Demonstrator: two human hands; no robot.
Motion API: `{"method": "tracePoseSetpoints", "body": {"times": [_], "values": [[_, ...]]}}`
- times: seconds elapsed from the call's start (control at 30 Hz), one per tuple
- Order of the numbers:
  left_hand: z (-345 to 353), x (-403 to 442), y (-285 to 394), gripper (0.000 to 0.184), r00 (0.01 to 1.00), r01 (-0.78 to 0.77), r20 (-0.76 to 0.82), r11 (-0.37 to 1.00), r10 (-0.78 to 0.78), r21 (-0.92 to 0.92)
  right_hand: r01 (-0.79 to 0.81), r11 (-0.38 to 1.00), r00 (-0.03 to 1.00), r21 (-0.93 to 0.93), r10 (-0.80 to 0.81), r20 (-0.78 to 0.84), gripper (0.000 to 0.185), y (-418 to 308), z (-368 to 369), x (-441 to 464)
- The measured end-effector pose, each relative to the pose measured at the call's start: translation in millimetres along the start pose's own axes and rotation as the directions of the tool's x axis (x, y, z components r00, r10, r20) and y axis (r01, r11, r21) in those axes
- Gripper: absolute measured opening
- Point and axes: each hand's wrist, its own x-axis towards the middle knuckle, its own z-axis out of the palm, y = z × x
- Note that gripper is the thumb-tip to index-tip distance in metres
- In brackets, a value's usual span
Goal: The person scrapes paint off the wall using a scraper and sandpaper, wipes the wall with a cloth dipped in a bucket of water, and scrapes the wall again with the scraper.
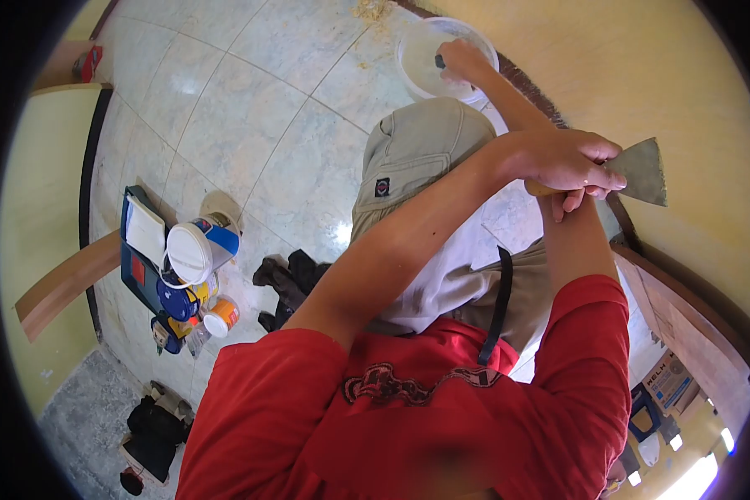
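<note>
My left hand (571, 162) reaches across my right forearm and is closed round the yellowish handle of a putty knife (642, 172). The knife's wide metal blade points right, close to the yellow wall. My right hand (465, 65) is over the white bucket (406, 71) near the wall, its fingers closed on a tool with a dark handle end (440, 61). The rest of that tool is hidden by the hand. Whitish material lies inside the bucket.
To the left, a white paint bucket (190, 252), smaller tubs (221, 318) and a dark tray (137, 271) stand on the tiles. Dark cloth or footwear (287, 283) lies beside my leg. A cardboard box (671, 382) is at lower right. The yellow wall (625, 67) runs along the right.
</note>
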Motion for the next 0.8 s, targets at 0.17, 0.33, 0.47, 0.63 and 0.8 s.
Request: {"method": "tracePoseSetpoints", "body": {"times": [0.17,0.33,0.47,0.63,0.8], "values": [[-8,9,-8,0.027,0.999,-0.030,0.035,0.999,0.032,-0.045,0.029,0.998,0.944,0.060,-0.008,-0.330,0.036,24,52,43],[-4,0,9,0.021,1.000,0.023,0.004,0.979,-0.023,-0.202,0.147,0.861,0.847,0.486,0.144,-0.512,0.046,18,11,8],[-12,-8,4,0.018,0.998,-0.046,-0.056,0.990,0.039,-0.136,0.143,0.876,0.843,0.461,0.137,-0.520,0.043,31,-49,-47],[-14,-46,32,0.016,0.915,-0.091,-0.399,0.994,0.063,-0.053,0.065,0.984,0.717,-0.163,-0.160,-0.678,0.041,29,-168,-140],[-20,-73,17,0.015,0.784,-0.157,-0.607,0.987,0.131,0.009,-0.228,0.602,0.511,-0.766,-0.596,-0.620,0.028,61,-303,-244]]}}
